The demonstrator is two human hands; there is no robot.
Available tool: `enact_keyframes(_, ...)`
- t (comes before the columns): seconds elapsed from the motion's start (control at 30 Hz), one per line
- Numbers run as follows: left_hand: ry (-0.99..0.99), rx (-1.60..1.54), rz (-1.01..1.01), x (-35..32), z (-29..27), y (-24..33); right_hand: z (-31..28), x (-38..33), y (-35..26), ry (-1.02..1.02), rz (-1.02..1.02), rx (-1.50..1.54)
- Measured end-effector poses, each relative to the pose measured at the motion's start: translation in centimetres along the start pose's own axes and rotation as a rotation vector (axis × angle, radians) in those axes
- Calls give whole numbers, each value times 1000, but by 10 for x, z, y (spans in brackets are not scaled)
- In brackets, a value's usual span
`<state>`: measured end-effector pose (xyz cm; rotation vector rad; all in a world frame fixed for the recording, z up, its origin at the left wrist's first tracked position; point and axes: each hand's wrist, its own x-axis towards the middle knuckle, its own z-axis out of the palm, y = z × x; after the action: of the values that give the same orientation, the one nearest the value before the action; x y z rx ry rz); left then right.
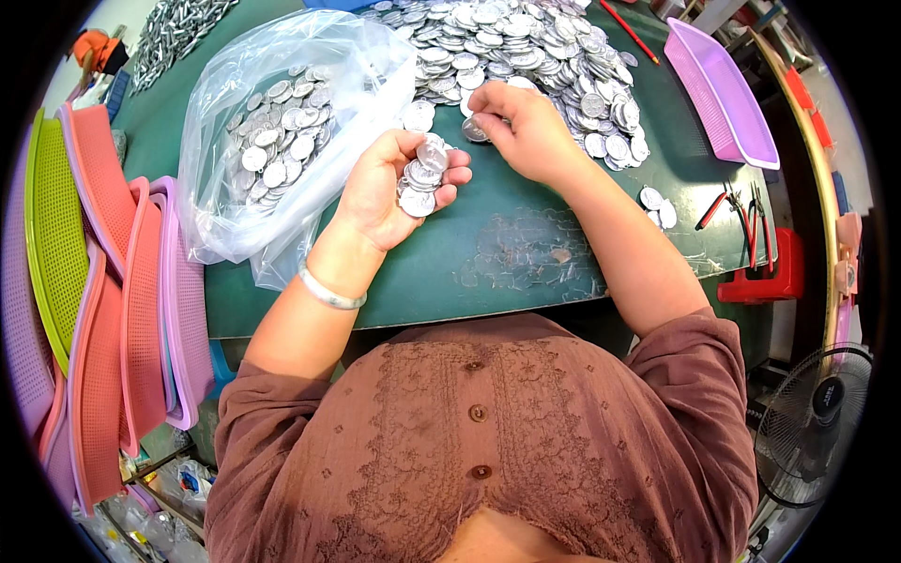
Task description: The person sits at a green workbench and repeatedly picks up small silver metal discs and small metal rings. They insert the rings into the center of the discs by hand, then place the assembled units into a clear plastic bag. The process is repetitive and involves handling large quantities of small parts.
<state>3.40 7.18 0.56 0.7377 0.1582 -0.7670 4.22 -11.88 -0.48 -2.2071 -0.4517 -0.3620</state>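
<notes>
My left hand is cupped palm up over the green table and holds a small stack of round silver metal discs. My right hand reaches to the edge of a big heap of the same discs and pinches one disc between thumb and fingers. A clear plastic bag, open at the top, lies to the left of my left hand with several discs inside it.
Stacked pink, purple and green plastic trays stand at the left. A purple tray lies at the far right. Red-handled pliers and loose discs rest near the right edge. A fan stands lower right.
</notes>
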Motion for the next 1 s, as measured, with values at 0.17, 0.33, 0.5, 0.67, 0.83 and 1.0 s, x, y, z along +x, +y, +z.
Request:
enact_keyframes(0.17, 49, 67, 46, -2, 5, -3, -9, 0, -8, -40, 258, 457)
enact_keyframes(0.33, -46, 96, -22, 3, -4, -6, -11, 0, -16, -110, 336, 697)
enact_keyframes(0.5, -39, 218, -15, 1, 6, -9, -14, -4, -26, -208, 369, 705)
enact_keyframes(0.67, 3, 230, 89, 1, 6, -12, -15, -3, -23, -182, 358, 665)
enact_keyframes(0.83, 53, 231, 214, 2, 4, -13, -22, -4, -19, -298, 373, 643)
enact_keyframes(1.0, 86, 389, 286, 0, 9, -18, -21, -6, -23, -258, 370, 644)
